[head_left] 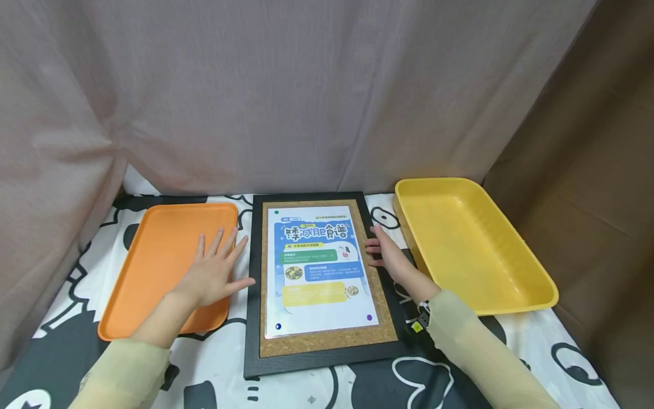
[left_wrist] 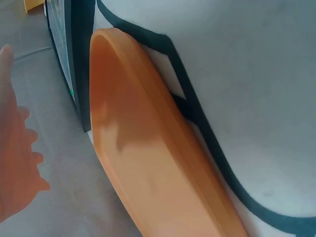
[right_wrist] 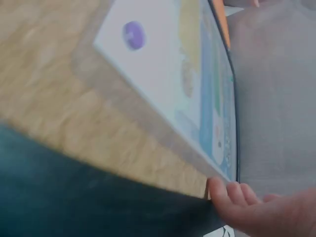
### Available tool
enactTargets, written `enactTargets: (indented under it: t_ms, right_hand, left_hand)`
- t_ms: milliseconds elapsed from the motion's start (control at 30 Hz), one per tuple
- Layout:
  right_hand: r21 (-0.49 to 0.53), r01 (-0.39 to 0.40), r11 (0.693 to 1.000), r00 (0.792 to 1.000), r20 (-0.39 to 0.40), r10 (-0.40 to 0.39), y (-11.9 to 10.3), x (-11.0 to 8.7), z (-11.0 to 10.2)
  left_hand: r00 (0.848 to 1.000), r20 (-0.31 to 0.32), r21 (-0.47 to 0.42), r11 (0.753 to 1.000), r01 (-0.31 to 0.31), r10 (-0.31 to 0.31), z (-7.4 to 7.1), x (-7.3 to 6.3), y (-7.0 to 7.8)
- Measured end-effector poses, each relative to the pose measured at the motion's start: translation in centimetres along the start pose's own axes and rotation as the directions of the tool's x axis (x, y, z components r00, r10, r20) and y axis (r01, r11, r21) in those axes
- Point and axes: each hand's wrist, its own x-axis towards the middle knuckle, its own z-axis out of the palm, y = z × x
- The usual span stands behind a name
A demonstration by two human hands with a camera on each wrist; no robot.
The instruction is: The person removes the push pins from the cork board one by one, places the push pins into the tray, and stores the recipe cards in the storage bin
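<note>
Corkboard (head_left: pixel 327 341) in a black frame (head_left: pixel 327 359), flat on the patterned, cloth-covered tabletop (head_left: pixel 306 392), between an orange tray (head_left: pixel 168 244) and a yellow bin (head_left: pixel 470 244). Bears a mostly blue and white poster (head_left: pixel 322 272) with Chinese lettering, marked by a green dot (head_left: pixel 276 212) at the far left corner, a dark blue dot (head_left: pixel 278 326) at the near left and a purple dot (head_left: pixel 369 317) at the near right. Left hand (head_left: pixel 212 275) above the orange tray, apart from it in the left wrist view, with fingers spread wide apart and thumb pointing towards the left side of the frame. Cannot tell from the head view about contact there. Right hand (head_left: pixel 390 261) at the opposite side, between poster and yellow bin, with fingers slightly apart and tips over the frame's inner edge beside the cork. Cannot tell for certain about any pressing on the frame. On the right wrist, a dark band (head_left: pixel 423 316); on both arms, pale sleeves (head_left: pixel 480 346). Beyond the tabletop, grey fabric (head_left: pixel 265 102) hanging in folds; to the right, darker brown fabric (head_left: pixel 587 187).
</note>
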Motion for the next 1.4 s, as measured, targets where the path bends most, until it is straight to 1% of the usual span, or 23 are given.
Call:
enactTargets:
  t_ms: [167,233,333,500,700,800,867,967,1067,1100,1233,1333,1400]
  right_hand:
    - [0.096,-0.097,0.991,0.994,-0.041,0.101,-0.6,0.3,0.2]
    - [0.111,-0.128,0.986,0.989,-0.053,0.134,-0.9,0.4,0.2]
    - [0.123,-0.170,0.978,0.982,-0.067,0.179,-1.1,0.8,0.2]
    - [0.145,-0.234,0.961,0.969,-0.047,0.243,-1.4,1.3,0.1]
    - [0.134,-0.281,0.950,0.959,0.014,0.281,-1.7,1.7,-0.4]
    - [0.099,-0.286,0.953,0.958,0.026,0.285,-1.8,1.8,-0.5]
    - [0.051,-0.285,0.957,0.959,0.017,0.284,-1.8,2.0,-0.4]
    - [-0.086,-0.248,0.965,0.968,0.016,0.250,-1.5,2.4,0.0]
    - [-0.220,-0.219,0.951,0.974,0.014,0.227,-1.3,2.8,0.3]
    - [-0.251,-0.211,0.945,0.975,0.018,0.222,-1.2,2.9,0.3]
    - [-0.295,-0.189,0.937,0.977,0.040,0.209,-1.0,3.1,-0.1]
    - [-0.282,-0.169,0.944,0.979,0.062,0.194,-0.6,3.4,-0.4]
    - [-0.269,-0.170,0.948,0.978,0.071,0.195,-0.2,3.7,-0.5]
  left_hand:
    - [1.000,0.013,-0.010,1.000,-0.007,0.007,0.0,-0.1,0.2]
    - [1.000,0.016,-0.031,0.999,-0.019,0.019,0.1,-0.3,0.4]
    - [0.999,0.011,-0.090,0.995,-0.043,0.045,0.2,-0.5,0.9]
    - [0.997,0.006,-0.161,0.984,-0.077,0.079,0.5,-0.8,1.9]
    - [0.993,-0.015,-0.178,0.977,-0.117,0.117,0.8,-0.9,2.6]
    - [0.990,-0.030,-0.171,0.975,-0.141,0.138,1.1,-0.9,2.8]
    - [0.988,-0.038,-0.177,0.972,-0.156,0.152,1.2,-0.8,2.9]
    - [0.985,-0.047,-0.192,0.966,-0.175,0.169,1.5,-0.9,2.9]
    - [0.983,-0.047,-0.202,0.962,-0.182,0.176,1.7,-1.0,2.9]
    - [0.983,-0.046,-0.203,0.962,-0.182,0.176,1.7,-1.1,3.0]
    - [0.984,-0.039,-0.217,0.960,-0.177,0.173,1.9,-1.0,3.1]
    - [0.986,-0.032,-0.244,0.956,-0.164,0.161,1.9,-1.1,3.2]
    - [0.989,-0.017,-0.275,0.950,-0.148,0.149,2.0,-1.3,3.3]
